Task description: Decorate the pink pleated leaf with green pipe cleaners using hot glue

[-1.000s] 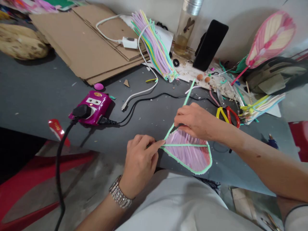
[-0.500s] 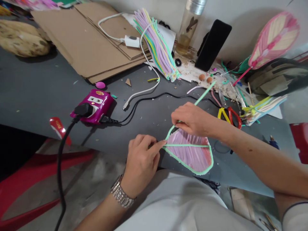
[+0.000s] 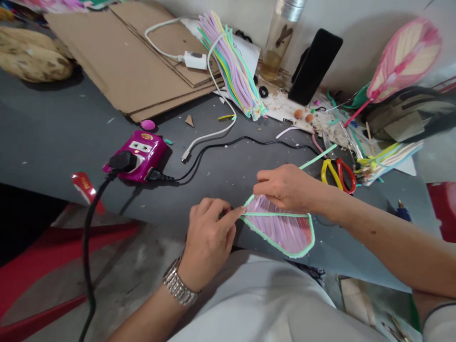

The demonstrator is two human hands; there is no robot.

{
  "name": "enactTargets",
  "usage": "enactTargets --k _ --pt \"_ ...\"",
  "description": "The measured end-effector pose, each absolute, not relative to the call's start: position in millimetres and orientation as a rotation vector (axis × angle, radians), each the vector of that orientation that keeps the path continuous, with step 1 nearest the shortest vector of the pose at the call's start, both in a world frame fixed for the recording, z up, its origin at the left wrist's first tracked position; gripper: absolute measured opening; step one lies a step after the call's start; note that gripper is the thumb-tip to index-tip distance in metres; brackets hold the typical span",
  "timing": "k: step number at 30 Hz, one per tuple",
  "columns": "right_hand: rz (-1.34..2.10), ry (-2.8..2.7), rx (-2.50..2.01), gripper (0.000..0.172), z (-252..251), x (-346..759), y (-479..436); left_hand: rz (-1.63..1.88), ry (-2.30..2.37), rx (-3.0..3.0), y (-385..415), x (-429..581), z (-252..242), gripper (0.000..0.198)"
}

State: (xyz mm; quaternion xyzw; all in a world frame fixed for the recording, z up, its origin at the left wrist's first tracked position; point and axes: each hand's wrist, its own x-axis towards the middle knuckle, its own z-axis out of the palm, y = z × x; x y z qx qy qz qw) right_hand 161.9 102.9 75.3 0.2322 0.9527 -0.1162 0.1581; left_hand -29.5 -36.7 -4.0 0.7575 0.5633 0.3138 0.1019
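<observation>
A petal-shaped piece (image 3: 276, 232), purple with a reddish end, lies at the table's front edge. Mint-green fuzzy strip edges it and runs along its middle. My left hand (image 3: 211, 237), wearing a metal watch, pinches the pointed left tip, index finger on top and thumb hidden. My right hand (image 3: 285, 187) is closed over the upper edge, gripping a mint-green pipe cleaner (image 3: 318, 156) that follows the rim from the tip. Its loose end sticks out past the hand toward the upper right. The fingertips of my right hand are partly hidden.
Scissors (image 3: 340, 175) with yellow and red handles lie right of my right hand. A purple power socket (image 3: 140, 156) with black cables sits left. Behind are cardboard sheets (image 3: 107, 61), a pipe cleaner bundle (image 3: 233, 71), a bottle (image 3: 280, 42), a phone (image 3: 315, 66) and a pink petal (image 3: 406, 59).
My right hand has moved down a little onto the piece. The pipe cleaner has swung lower, its free end now farther right, and lies closer along the upper edge. My left hand stays put.
</observation>
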Motion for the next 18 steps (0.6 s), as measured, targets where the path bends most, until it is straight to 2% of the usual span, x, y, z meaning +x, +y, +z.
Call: enactTargets --k 18 --pt "-0.256 2.664 0.621 0.019 74.5 154.8 100.8 0.907 1.664 2.232 -36.3 -30.1 -3.9 0.037"
